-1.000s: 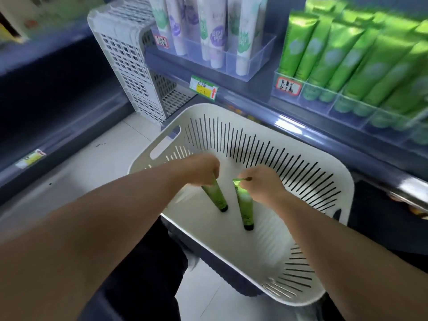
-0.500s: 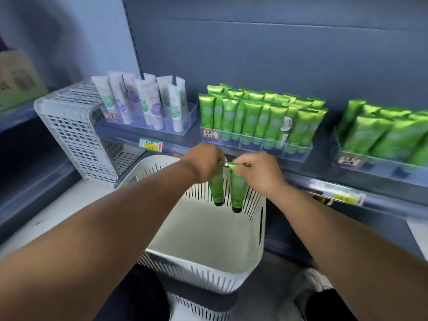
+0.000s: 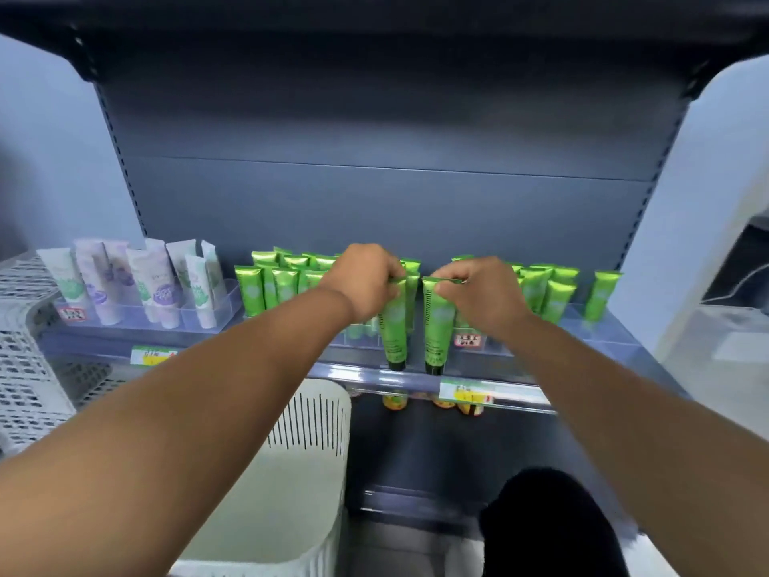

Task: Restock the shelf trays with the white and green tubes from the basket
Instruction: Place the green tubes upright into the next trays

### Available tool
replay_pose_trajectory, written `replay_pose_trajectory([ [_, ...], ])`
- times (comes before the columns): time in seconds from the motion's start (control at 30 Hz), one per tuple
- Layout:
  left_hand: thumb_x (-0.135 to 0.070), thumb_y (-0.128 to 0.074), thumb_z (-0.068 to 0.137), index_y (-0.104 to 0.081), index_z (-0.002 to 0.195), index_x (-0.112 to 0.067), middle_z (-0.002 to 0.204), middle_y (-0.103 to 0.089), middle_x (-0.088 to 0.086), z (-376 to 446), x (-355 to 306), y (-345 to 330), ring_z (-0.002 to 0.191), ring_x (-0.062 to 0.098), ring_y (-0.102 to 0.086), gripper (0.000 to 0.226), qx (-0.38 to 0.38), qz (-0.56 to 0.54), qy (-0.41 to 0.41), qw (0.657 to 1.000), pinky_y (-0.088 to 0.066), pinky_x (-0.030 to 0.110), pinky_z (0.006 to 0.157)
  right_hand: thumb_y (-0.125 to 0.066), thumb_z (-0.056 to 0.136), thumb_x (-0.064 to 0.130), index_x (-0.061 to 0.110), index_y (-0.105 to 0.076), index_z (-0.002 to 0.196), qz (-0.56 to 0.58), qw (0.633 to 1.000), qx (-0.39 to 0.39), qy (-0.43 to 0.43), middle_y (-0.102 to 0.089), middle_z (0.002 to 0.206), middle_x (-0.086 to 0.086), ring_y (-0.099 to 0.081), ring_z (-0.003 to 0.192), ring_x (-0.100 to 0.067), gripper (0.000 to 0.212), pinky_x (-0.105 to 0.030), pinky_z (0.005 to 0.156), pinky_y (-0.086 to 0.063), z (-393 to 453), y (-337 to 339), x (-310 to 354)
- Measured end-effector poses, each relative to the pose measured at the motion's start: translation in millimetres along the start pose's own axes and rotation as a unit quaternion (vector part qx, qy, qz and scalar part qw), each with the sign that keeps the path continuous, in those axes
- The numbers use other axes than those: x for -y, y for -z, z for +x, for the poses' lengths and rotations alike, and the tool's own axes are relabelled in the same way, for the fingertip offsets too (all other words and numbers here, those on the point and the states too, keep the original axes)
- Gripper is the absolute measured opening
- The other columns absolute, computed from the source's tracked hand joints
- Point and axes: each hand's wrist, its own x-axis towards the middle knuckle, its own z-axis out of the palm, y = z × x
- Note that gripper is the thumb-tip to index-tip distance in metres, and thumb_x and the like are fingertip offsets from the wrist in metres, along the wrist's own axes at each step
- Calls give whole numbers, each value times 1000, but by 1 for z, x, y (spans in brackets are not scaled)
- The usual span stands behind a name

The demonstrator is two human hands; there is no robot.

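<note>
Green tubes, 1 per hand: left hand (image 3: 366, 281) on left tube (image 3: 394, 326), right hand (image 3: 484, 293) on right tube (image 3: 437, 326), arms outstretched.

You hold two green tubes upright, caps down, pinched by their flat crimped tops: one green tube (image 3: 394, 326) in your left hand (image 3: 364, 281), the other green tube (image 3: 437, 326) in your right hand (image 3: 482, 295). They hang side by side, apart, in front of the shelf trays (image 3: 216, 314). The white basket (image 3: 308, 460) sits below left.
</note>
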Motion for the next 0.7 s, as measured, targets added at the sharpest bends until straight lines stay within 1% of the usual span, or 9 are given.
replay_pose_trajectory([
  [0.1,-18,-68,85,-72,109,-17,107,-72,5,20,-34,-11,106,23,-63,24,2,-3,-12,1000,-46,26,91,-65,88,20,17,-75,105,-10,1000,-15,-17,-73,107,-1,-65,97,-15,20,-12,73,-33,2,31,-23],
  [0.17,-18,-68,84,-73,103,-20,101,-72,5,36,-59,-21,102,24,-65,20,6,-8,-26,1000,-50,30,90,-64,88,21,18,-74,106,-23,999,-25,-28,-72,96,-3,-60,84,-12,21,-16,73,-34,4,51,-42],
  [0.23,-18,-68,84,-74,101,-20,100,-73,5,50,-86,-31,100,25,-65,18,12,-20,-45,999,-50,32,90,-64,88,20,18,-75,105,-27,998,-37,-43,-71,90,-3,-57,79,-10,20,-17,71,-34,7,68,-60],
  [0.33,-16,-65,87,-74,102,-20,101,-72,5,72,-123,-46,99,24,-65,18,24,-41,-66,997,-50,30,88,-62,88,14,17,-76,97,-16,997,-45,-61,-67,78,0,-55,58,2,18,-9,57,-35,11,94,-89],
  [0.4,-16,-63,88,-74,101,-21,99,-71,6,87,-145,-55,96,25,-65,18,26,-56,-75,995,-51,29,86,-61,87,12,16,-76,90,-1,996,-54,-68,-63,70,2,-51,49,0,16,-10,50,-36,15,110,-109],
  [0.47,-14,-62,89,-74,100,-20,97,-72,7,103,-163,-64,95,26,-65,18,28,-63,-85,994,-52,31,87,-61,88,11,19,-74,83,10,995,-62,-83,-64,70,1,-52,51,-4,16,-9,47,-37,19,125,-127],
  [0.57,-11,-61,88,-75,97,-19,99,-72,8,126,-188,-74,96,27,-66,18,22,-65,-96,993,-53,36,88,-62,89,13,14,-75,88,22,991,-86,-98,-68,80,-3,-57,66,-16,13,-18,57,-43,30,144,-155],
  [0.63,-11,-62,87,-75,96,-19,99,-73,7,140,-203,-82,96,27,-66,17,20,-69,-103,992,-54,37,88,-64,89,15,14,-76,90,20,989,-103,-105,-69,82,-1,-58,67,-14,12,-18,59,-44,38,155,-176],
  [0.7,-13,-63,87,-75,98,-20,102,-72,6,153,-216,-92,98,26,-66,18,24,-62,-105,992,-54,37,89,-64,88,14,14,-76,88,17,988,-108,-108,-66,74,3,-55,54,0,12,-8,49,-40,46,163,-195],
])
